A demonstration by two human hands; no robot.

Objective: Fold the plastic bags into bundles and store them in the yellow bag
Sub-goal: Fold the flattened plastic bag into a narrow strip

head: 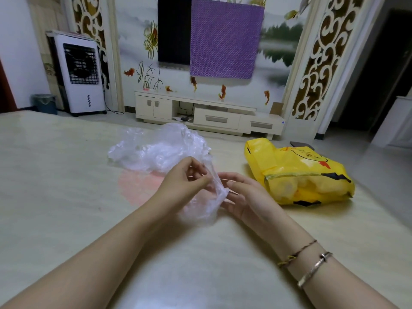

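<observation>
Clear bag (160,150) mid-table, bulk toward far edge, twisted tail running near-side into both hands. Left hand (189,184) pinches tail; right hand (240,197) under it, fingers nearly straight, supporting. Yellow bag (312,177) right of hands, nearer right hand; which way its mouth faces unclear. Pink bag (138,186) flat beneath.

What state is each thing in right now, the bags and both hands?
clear plastic bag: crumpled, partly twisted, not bundled
yellow bag: lying on the table, bundles inside
left hand: pinches the clear plastic bag
right hand: fingers straight, against the twisted part
</observation>
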